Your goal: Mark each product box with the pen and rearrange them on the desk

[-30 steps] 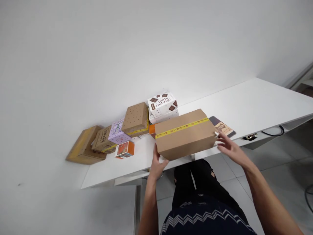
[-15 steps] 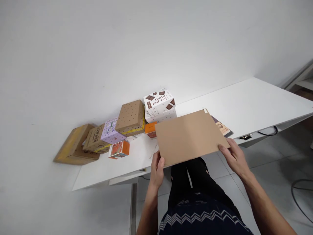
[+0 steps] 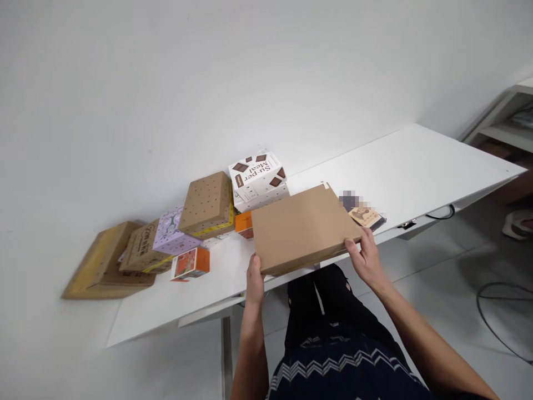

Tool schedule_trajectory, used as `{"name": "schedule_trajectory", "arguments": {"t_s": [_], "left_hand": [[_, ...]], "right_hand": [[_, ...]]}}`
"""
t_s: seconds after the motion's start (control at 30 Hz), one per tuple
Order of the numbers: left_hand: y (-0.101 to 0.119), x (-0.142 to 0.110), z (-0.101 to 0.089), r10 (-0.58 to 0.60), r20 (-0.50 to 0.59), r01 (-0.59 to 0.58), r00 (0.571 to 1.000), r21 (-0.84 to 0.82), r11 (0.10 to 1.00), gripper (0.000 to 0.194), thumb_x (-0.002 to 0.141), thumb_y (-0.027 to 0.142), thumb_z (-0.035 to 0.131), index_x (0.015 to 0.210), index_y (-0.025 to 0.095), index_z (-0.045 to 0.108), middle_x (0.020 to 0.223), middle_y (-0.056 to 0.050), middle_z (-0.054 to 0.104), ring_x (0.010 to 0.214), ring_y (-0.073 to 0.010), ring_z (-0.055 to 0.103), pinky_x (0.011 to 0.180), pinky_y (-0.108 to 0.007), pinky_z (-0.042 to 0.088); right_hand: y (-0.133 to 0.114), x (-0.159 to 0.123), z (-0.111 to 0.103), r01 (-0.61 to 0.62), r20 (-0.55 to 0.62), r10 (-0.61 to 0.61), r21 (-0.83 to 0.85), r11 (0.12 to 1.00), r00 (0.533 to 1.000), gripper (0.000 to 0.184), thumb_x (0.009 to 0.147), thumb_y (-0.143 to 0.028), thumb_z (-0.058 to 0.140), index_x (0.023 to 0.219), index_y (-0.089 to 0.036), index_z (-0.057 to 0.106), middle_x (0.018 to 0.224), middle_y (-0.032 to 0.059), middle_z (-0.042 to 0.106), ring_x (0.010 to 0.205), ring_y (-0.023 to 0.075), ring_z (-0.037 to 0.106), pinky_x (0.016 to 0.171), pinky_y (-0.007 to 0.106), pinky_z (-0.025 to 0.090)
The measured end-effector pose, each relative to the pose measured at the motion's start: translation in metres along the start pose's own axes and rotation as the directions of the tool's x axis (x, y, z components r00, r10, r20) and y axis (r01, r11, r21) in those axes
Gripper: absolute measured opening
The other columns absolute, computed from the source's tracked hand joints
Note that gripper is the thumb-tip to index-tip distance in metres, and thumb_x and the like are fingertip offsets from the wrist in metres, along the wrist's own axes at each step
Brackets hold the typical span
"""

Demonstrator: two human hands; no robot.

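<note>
Head view: flat brown box (image 3: pixel 306 225)

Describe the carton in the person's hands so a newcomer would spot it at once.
Start at the long white table; at its near edge, the left hand and right hand hold a broad brown carton. Its upward face is plain but for a small white patch at one corner, unlike the dotted brown box.
</note>
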State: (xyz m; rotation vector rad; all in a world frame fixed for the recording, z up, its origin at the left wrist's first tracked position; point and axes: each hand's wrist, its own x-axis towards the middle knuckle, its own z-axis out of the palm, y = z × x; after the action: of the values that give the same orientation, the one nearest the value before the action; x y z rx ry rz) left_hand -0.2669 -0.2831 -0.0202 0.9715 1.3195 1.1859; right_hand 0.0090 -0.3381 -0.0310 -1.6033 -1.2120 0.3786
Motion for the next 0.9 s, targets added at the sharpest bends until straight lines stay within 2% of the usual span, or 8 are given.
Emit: {"name": "schedule_trajectory", "arguments": {"t_s": [0.23,0.4,0.47,0.53,0.6,0.67,0.77,0.9], "left_hand": [[0.005,0.004,0.000,-0.052,-0.041,0.051,0.998,-0.012,0.999,0.057,0.077,0.059,0.055,0.117,0.017,0.060,0.118,-0.009,0.066,0.115,-0.0268,0.058,0.084,-0.035,0.054],[0.005,0.005,0.003,0.099,-0.129,-0.085,0.987,0.110,0.990,0.049,0.084,0.050,0.048,0.123,0.021,0.055,0.124,-0.007,0.061,0.117,-0.0242,0.056,0.088,-0.035,0.051],[0.007,0.004,0.003,0.290,-0.218,-0.235,0.932,0.248,0.940,0.043,0.085,0.045,0.051,0.122,0.022,0.056,0.123,-0.007,0.060,0.116,-0.0232,0.056,0.095,-0.037,0.048],[0.011,0.002,0.006,0.551,-0.212,-0.430,0.807,0.428,0.795,0.036,0.087,0.040,0.052,0.117,0.021,0.060,0.118,-0.007,0.061,0.114,-0.0227,0.056,0.100,-0.040,0.044],[0.014,-0.001,0.013,0.746,-0.081,-0.594,0.661,0.551,0.586,0.030,0.089,0.036,0.050,0.111,0.020,0.063,0.113,-0.009,0.061,0.112,-0.0234,0.055,0.102,-0.044,0.041],[0.016,-0.002,0.021,0.819,0.095,-0.686,0.566,0.606,0.403,0.025,0.090,0.031,0.050,0.107,0.020,0.065,0.112,-0.010,0.060,0.114,-0.0249,0.053,0.104,-0.047,0.039],[0.015,-0.004,0.032,0.816,0.245,-0.716,0.523,0.645,0.266,0.021,0.089,0.026,0.053,0.104,0.020,0.066,0.112,-0.011,0.057,0.117,-0.0262,0.050,0.104,-0.049,0.039],[0.013,-0.007,0.036,0.813,0.267,-0.709,0.517,0.666,0.232,0.021,0.089,0.022,0.054,0.106,0.020,0.065,0.113,-0.011,0.055,0.118,-0.0251,0.048,0.103,-0.048,0.039]], "right_hand": [[0.015,-0.011,-0.006,-0.024,0.009,0.023,0.170,0.985,1.000,0.037,0.093,-0.037,0.042,0.124,-0.025,0.060,0.118,0.0082,0.061,0.113,0.0231,0.055,0.096,0.039,0.045],[0.052,0.017,-0.021,-0.128,-0.163,0.119,-0.048,0.991,0.979,0.029,0.088,-0.032,0.046,0.100,-0.020,0.070,0.100,0.0097,0.067,0.087,0.0226,0.062,0.079,0.039,0.050],[0.063,0.033,-0.022,-0.102,-0.124,0.078,-0.201,0.974,0.989,0.030,0.088,-0.029,0.045,0.100,-0.019,0.070,0.099,0.0115,0.067,0.089,0.0248,0.061,0.081,0.041,0.049],[0.068,0.048,-0.018,-0.058,-0.055,0.043,-0.321,0.945,0.998,0.031,0.090,-0.027,0.043,0.104,-0.018,0.070,0.101,0.0129,0.067,0.095,0.0271,0.058,0.086,0.042,0.047],[0.066,0.062,-0.010,-0.019,0.041,0.040,-0.414,0.910,0.998,0.031,0.091,-0.024,0.043,0.107,-0.017,0.069,0.104,0.0140,0.066,0.098,0.0285,0.055,0.087,0.041,0.044],[0.060,0.073,0.000,0.032,0.157,0.053,-0.494,0.869,0.986,0.030,0.091,-0.023,0.044,0.105,-0.015,0.069,0.103,0.0153,0.065,0.098,0.0288,0.053,0.086,0.039,0.042],[0.054,0.085,0.011,0.115,0.307,0.095,-0.599,0.793,0.947,0.028,0.090,-0.018,0.044,0.096,-0.013,0.070,0.095,0.0173,0.064,0.094,0.0282,0.052,0.083,0.038,0.039],[0.063,0.090,0.017,0.229,0.409,0.095,-0.671,0.705,0.908,0.026,0.086,-0.010,0.044,0.090,-0.012,0.069,0.089,0.0177,0.065,0.086,0.0268,0.053,0.082,0.039,0.036]]}}
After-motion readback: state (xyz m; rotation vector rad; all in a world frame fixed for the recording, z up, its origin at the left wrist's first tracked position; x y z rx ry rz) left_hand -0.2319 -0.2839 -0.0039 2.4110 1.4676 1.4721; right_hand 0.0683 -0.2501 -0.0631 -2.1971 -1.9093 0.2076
